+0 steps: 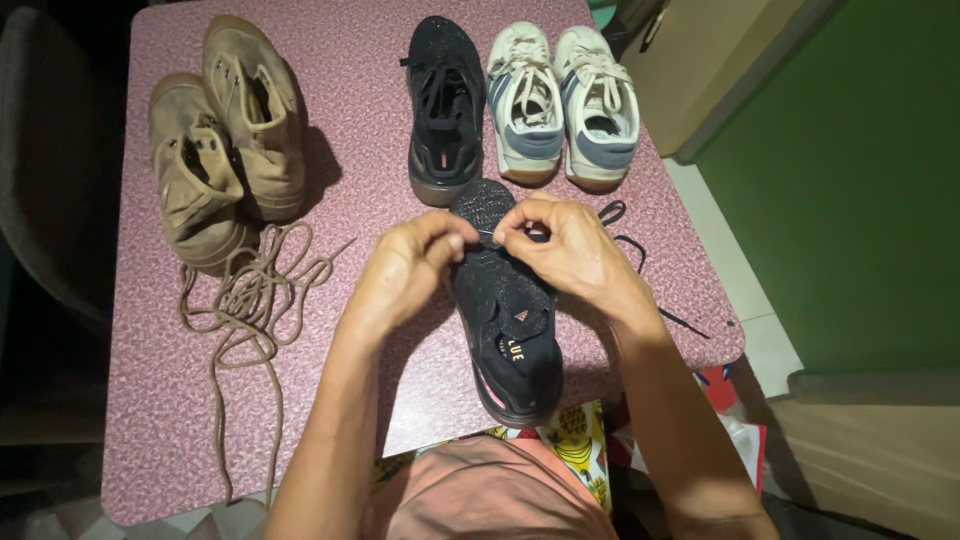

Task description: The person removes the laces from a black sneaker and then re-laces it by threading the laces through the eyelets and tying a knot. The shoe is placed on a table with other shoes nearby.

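Head view shows the left hand (405, 265) and right hand (565, 250) both pinched on a black lace (625, 245) over the black shoe (505, 310), which lies near the front edge of the pink surface (160, 400). I judge lacing is in hand; next the lace tip needs careful aiming at an eyelet. Loose brown laces (245, 300) lie left; the right edge is close.
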